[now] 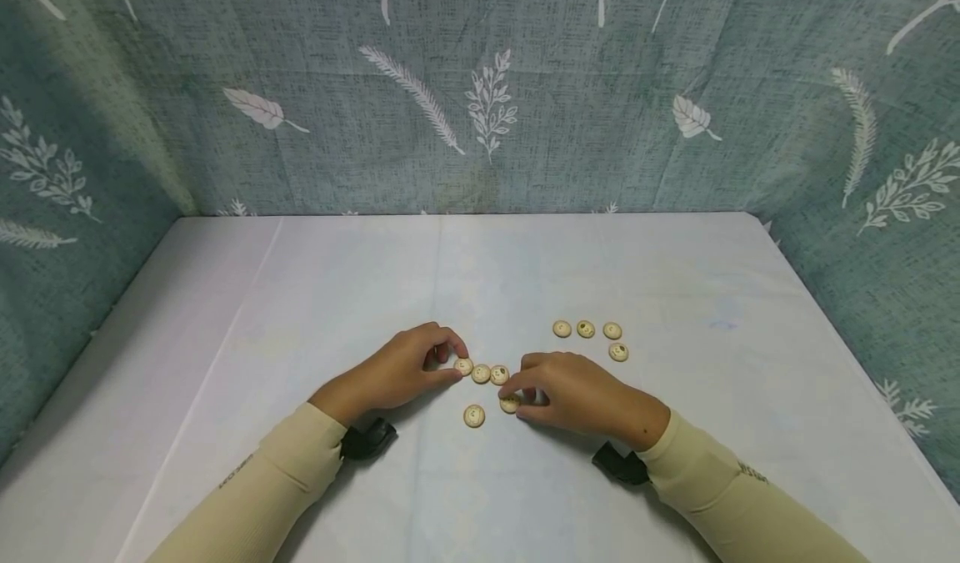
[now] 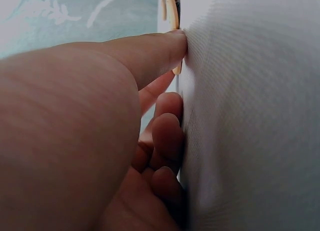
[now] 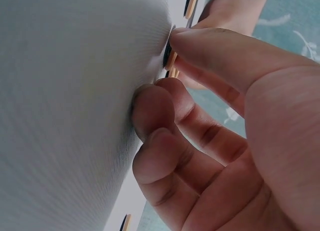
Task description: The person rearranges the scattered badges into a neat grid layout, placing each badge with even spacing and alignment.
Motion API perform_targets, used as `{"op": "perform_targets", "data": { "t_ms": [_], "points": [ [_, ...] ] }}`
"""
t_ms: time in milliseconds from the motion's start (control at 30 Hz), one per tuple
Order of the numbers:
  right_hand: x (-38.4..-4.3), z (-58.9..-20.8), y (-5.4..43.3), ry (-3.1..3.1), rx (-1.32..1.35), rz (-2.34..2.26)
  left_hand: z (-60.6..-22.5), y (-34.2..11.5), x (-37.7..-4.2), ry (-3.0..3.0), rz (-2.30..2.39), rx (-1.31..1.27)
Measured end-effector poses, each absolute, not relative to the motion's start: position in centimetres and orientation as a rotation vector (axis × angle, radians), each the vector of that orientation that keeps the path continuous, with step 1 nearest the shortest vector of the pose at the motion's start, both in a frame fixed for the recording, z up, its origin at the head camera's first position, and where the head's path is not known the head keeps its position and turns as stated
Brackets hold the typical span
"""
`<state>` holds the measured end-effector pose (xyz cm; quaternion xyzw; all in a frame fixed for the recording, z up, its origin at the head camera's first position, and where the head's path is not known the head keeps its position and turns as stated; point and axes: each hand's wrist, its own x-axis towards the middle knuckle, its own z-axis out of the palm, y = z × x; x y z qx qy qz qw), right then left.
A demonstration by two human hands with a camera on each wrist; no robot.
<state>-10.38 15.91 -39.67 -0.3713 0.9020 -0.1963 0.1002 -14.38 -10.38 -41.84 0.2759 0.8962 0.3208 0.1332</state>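
In the head view, small round wooden discs with dark printed marks lie on the white cloth. My left hand point(image 1: 408, 367) pinches one pale disc point(image 1: 464, 367) between thumb and index finger at the left end of a short row. Beside it in that row are a middle disc point(image 1: 481, 374) and a dark-spotted disc point(image 1: 499, 374). Just below the row's right end, my right hand point(image 1: 573, 392) pinches another disc point(image 1: 510, 404), partly covered by the fingers. The right wrist view catches that disc's edge point(image 3: 170, 59) by the thumb tip, flat against the cloth. The other fingers of both hands are curled.
A lone disc point(image 1: 474, 415) lies below the row, between the hands. Farther right, beyond my right hand, three discs form a line, the middle one spotted point(image 1: 586, 329), with another disc point(image 1: 618, 352) under its right end. A green leaf-patterned curtain point(image 1: 480, 129) borders the table.
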Motion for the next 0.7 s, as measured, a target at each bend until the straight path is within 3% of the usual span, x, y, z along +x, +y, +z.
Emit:
{"op": "perform_targets", "data": {
  "t_ms": [700],
  "points": [
    [-10.43, -39.77, 15.84, 2.667, -1.009, -0.555, -41.94, -10.47, -14.42, 2.595, 0.947, 0.812]
  ]
}}
